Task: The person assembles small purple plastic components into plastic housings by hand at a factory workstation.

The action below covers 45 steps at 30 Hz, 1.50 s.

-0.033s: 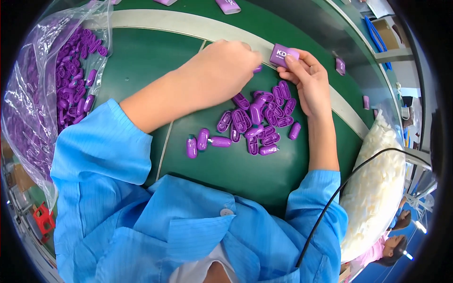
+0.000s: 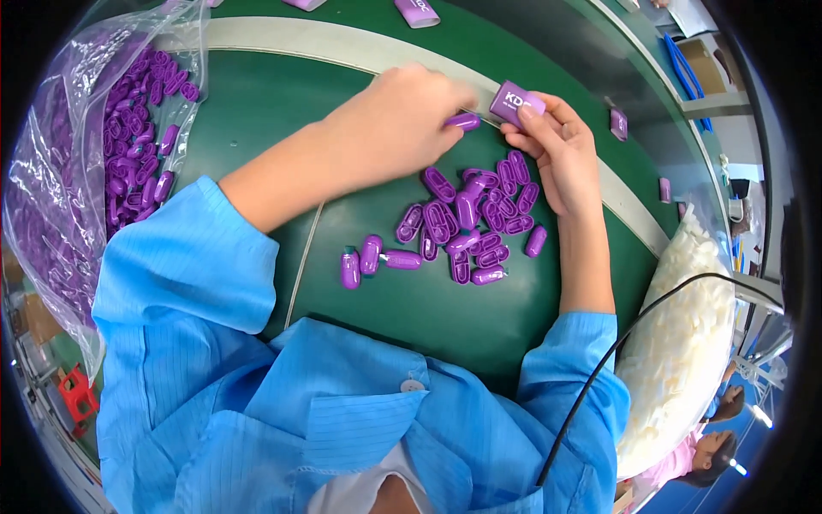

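Note:
My right hand (image 2: 565,154) pinches a flat purple casing (image 2: 505,98) with pale printing between thumb and fingers. To its left, my left hand (image 2: 390,120) is curled, its fingertips partly smeared by motion. A glossy purple oval cap (image 2: 463,122) sticks out between its thumb and fingers, close to the casing but apart from it. Below both hands lies a loose pile of purple oval caps (image 2: 467,206) on the green table (image 2: 342,313). Some show their hollow side and others their rounded back. Several more caps (image 2: 371,254) lie left of the pile.
A clear plastic bag (image 2: 64,171) full of purple caps stands at the left. On the right is a bulging bag of cream-coloured pieces (image 2: 676,343), with a black cable (image 2: 599,364) across it. More purple casings (image 2: 417,12) lie beyond the pale curved strip (image 2: 282,38). People (image 2: 702,450) are at far right.
My left hand has shifted slightly, and more of the purple cap at its fingertips shows. My right hand holds the casing nearly still, tilted a little differently.

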{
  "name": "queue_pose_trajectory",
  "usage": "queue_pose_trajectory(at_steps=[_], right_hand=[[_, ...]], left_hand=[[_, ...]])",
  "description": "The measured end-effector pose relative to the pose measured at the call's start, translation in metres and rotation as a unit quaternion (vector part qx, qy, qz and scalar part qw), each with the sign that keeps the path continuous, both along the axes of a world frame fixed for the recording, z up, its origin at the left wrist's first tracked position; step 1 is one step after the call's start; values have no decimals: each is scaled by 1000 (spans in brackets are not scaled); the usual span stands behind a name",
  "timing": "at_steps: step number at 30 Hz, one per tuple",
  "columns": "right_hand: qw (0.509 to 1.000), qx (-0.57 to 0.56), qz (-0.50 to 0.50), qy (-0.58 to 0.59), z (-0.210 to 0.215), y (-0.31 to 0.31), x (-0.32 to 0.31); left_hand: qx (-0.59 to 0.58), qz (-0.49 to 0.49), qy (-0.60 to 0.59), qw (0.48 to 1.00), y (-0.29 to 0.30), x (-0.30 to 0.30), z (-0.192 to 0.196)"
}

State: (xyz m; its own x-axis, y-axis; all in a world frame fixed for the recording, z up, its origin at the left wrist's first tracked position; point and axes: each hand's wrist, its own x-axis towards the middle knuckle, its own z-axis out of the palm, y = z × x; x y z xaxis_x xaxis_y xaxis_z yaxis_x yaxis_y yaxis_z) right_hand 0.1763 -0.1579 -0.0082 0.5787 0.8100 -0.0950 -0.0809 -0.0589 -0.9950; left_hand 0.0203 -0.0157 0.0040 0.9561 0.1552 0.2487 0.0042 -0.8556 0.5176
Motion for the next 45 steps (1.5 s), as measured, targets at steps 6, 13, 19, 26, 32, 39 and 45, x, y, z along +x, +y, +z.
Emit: queue_pose_trajectory(at_steps=[6,13,19,26,32,39,45], right_hand=[[999,11,25,20,3,8,-16],[999,40,21,7,8,6,-22],[998,43,37,4,8,7,-21],[998,51,18,-34,9,6,-26],[991,75,12,-107,6,6,-29],[992,30,35,-121,10,5,-31],[994,43,15,-98,7,8,-37]], left_hand=[[-499,29,-27,866,24,8,-16],[-410,37,-97,906,9,8,-16],[-454,33,-85,886,14,11,-19],[-395,47,-132,908,11,9,-22],[-360,16,-138,922,1,10,-22],[-190,54,-111,974,-5,5,-18],[-84,73,-181,977,-14,3,-24]])
